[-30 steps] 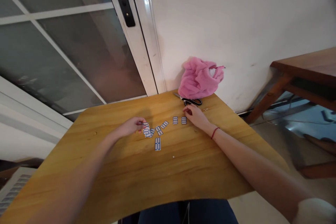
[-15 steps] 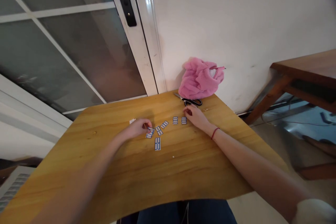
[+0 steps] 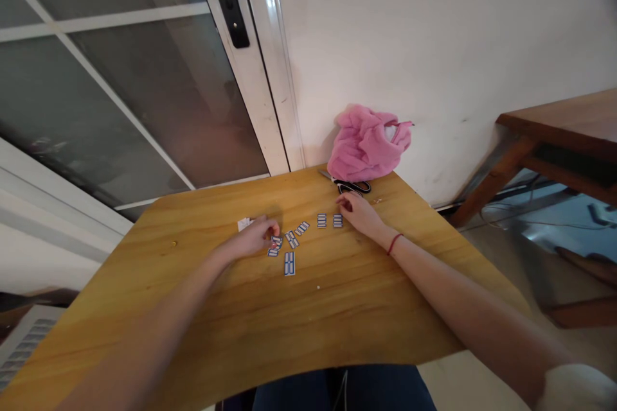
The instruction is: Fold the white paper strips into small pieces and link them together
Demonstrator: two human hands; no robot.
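My left hand [image 3: 256, 236] has its thumb and fingers closed on a small white label with a blue border [image 3: 276, 240], just above another such label [image 3: 272, 252] on the wood. A folded white paper [image 3: 244, 224] lies partly under that hand. Resting on the table at the right, my right hand [image 3: 355, 210] has curled fingers, and I see nothing between them. Beside its fingertips is a blue-bordered label strip [image 3: 338, 221], with a similar strip [image 3: 321, 221] to its left. More label pieces [image 3: 292, 239] lie between the hands, and a larger one [image 3: 289, 263] is nearer me.
Black-handled scissors [image 3: 354, 187] lie just beyond my right hand, partly beneath a bunched pink cloth [image 3: 369, 144] against the wall. A tiny white scrap [image 3: 318, 287] is on the wooden table [image 3: 231, 327]. A glazed door [image 3: 159, 90] stands behind the table's left side.
My left fingers have shifted slightly, and the label in them sits a little lower and flatter. More of the folded white paper shows. My right hand has stayed in place.
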